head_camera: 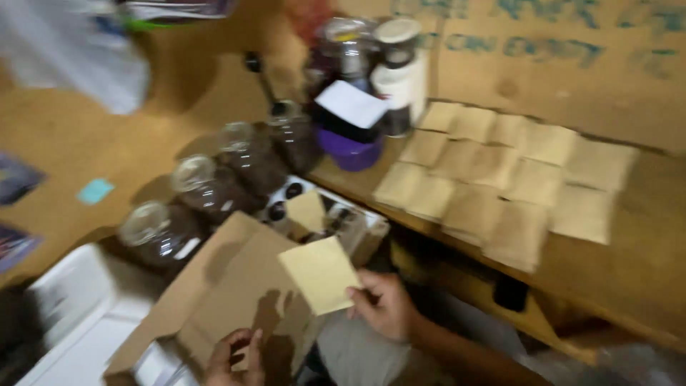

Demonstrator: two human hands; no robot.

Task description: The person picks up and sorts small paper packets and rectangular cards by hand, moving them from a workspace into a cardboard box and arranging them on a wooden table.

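Wooden surface with paper packets tiled along its front edge. Right hand pinches a tan packet, long axis tilted up-left, off that edge. Left hand grips the cardboard box.

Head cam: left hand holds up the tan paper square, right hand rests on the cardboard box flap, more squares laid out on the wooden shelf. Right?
Hands are swapped. In the head view the right hand holds the tan paper square; the left hand rests on the cardboard box flap. More squares do lie on the wooden shelf.
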